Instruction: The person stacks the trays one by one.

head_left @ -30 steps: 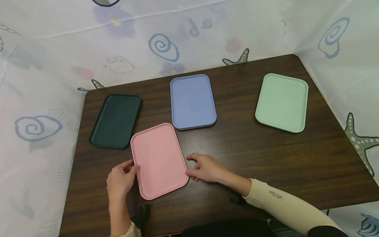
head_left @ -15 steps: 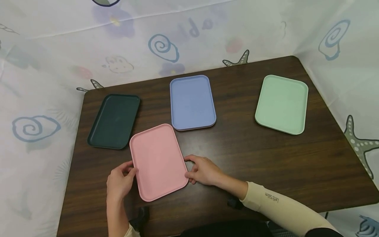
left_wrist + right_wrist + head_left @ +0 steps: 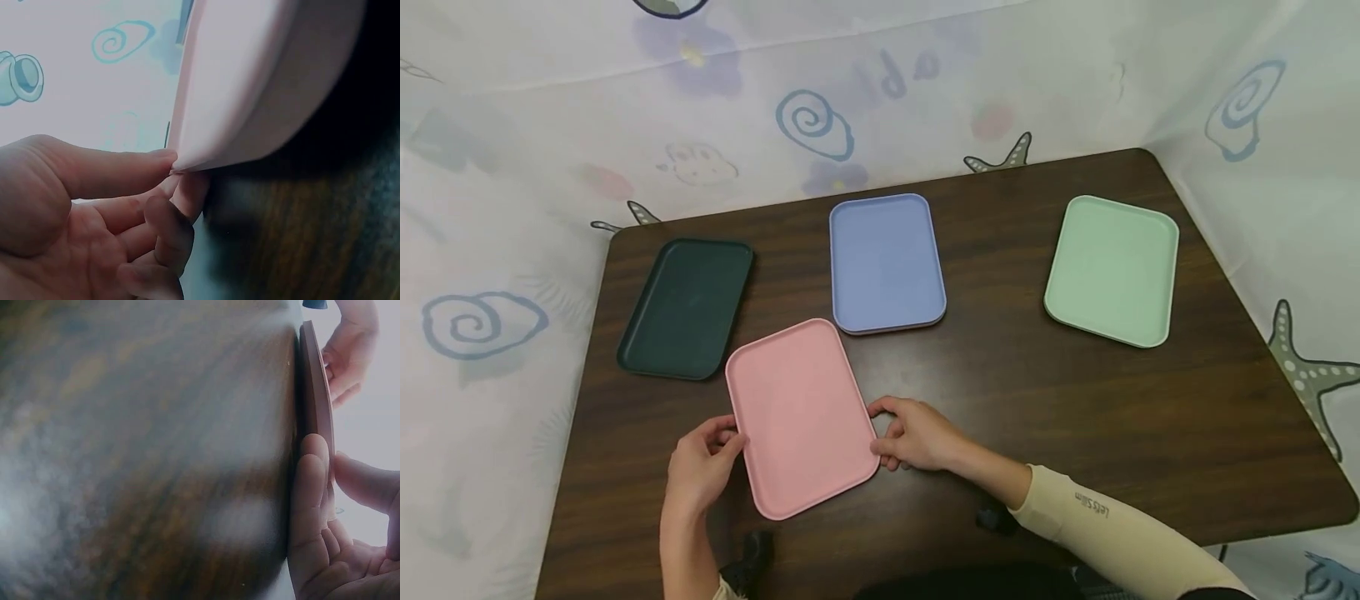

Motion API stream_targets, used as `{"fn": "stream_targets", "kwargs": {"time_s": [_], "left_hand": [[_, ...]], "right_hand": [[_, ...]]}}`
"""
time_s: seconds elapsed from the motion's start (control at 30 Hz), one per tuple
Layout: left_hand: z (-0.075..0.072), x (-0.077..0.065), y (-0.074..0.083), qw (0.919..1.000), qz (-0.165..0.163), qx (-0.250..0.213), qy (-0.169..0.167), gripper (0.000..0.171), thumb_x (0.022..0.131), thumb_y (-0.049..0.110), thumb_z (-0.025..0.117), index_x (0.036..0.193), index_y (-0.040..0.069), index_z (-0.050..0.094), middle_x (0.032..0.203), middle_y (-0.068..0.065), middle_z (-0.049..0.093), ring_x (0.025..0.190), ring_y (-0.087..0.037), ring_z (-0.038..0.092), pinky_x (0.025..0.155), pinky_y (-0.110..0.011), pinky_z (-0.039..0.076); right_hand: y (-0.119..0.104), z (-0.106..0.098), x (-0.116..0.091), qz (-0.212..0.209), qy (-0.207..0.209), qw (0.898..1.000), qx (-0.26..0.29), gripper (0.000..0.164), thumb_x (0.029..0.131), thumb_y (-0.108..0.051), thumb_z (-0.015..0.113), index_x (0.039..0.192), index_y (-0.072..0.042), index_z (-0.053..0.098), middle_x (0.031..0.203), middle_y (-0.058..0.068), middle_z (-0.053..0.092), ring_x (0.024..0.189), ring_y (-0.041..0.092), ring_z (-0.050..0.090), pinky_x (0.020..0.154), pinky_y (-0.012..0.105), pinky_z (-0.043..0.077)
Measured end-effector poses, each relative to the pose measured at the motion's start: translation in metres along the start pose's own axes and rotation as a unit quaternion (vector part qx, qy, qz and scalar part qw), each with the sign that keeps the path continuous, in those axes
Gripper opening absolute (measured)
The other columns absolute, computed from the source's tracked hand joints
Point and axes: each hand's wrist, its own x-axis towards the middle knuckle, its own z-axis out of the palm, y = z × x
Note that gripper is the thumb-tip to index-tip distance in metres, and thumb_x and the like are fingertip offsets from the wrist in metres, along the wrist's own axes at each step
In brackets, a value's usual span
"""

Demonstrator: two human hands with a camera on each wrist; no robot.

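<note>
A pink rectangular tray (image 3: pixel 805 417) lies slightly turned at the near left of the table, between both hands. My left hand (image 3: pixel 698 467) pinches its left rim, thumb on top and fingers below, as the left wrist view shows on the tray's edge (image 3: pixel 231 81). On the opposite side my right hand (image 3: pixel 917 435) grips the right rim near the close corner. In the right wrist view its thumb (image 3: pixel 369 481) is against the rim and its fingers lie along the underside. Whether the tray is fully off the table I cannot tell.
A dark green tray (image 3: pixel 687 308) sits just behind the pink one at left. At centre back is a blue tray (image 3: pixel 887 262), with another rim showing beneath it. A light green tray (image 3: pixel 1112 271) lies at right. Patterned cloth (image 3: pixel 880 92) hangs behind the brown table (image 3: pixel 1037 417).
My right fingertips have closed in on the pink tray's right rim. The left hand keeps its pinch. The whole view has shifted slightly; the other trays stay in place.
</note>
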Motion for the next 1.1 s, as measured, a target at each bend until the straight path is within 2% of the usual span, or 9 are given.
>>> {"fn": "stream_targets", "kwargs": {"time_s": [0.27, 0.5, 0.83, 1.1], "left_hand": [[-0.004, -0.002, -0.003, 0.9995, 0.004, -0.027, -0.012, 0.03, 0.096, 0.015, 0.063, 0.122, 0.0, 0.062, 0.095, -0.011, 0.062, 0.079, -0.019, 0.054, 0.064, -0.027, 0.042], [-0.01, -0.006, -0.01, 0.9944, 0.026, -0.101, -0.015, 0.032, 0.095, 0.011, 0.065, 0.123, -0.005, 0.061, 0.095, -0.014, 0.064, 0.076, -0.01, 0.054, 0.065, -0.021, 0.043], [-0.011, -0.008, -0.008, 0.9939, 0.017, -0.108, -0.011, 0.036, 0.095, 0.013, 0.066, 0.126, -0.004, 0.059, 0.098, -0.013, 0.064, 0.08, -0.011, 0.054, 0.068, -0.02, 0.043], [-0.013, -0.008, 0.0, 0.9888, 0.053, -0.139, 0.008, 0.033, 0.095, 0.011, 0.066, 0.124, -0.003, 0.06, 0.096, -0.013, 0.063, 0.079, -0.01, 0.057, 0.067, -0.02, 0.046]], "right_hand": [[-0.001, 0.001, 0.0, 0.009, -0.005, 1.0, 0.012, 0.04, 0.089, -0.003, 0.07, 0.126, -0.001, 0.055, 0.065, 0.01, 0.068, 0.06, 0.025, 0.068, 0.052, 0.032, 0.054], [-0.001, 0.003, -0.001, 0.006, -0.008, 1.0, 0.019, 0.038, 0.089, -0.004, 0.07, 0.125, -0.003, 0.056, 0.066, 0.009, 0.068, 0.06, 0.024, 0.068, 0.053, 0.034, 0.055], [-0.002, 0.001, -0.001, -0.003, 0.0, 1.0, 0.025, 0.039, 0.088, -0.001, 0.07, 0.124, -0.001, 0.057, 0.066, 0.01, 0.068, 0.059, 0.025, 0.068, 0.054, 0.034, 0.055], [-0.007, -0.008, -0.003, -0.014, 0.007, 0.999, 0.031, 0.041, 0.089, -0.002, 0.07, 0.127, -0.001, 0.056, 0.066, 0.009, 0.068, 0.06, 0.025, 0.068, 0.053, 0.033, 0.055]]}}
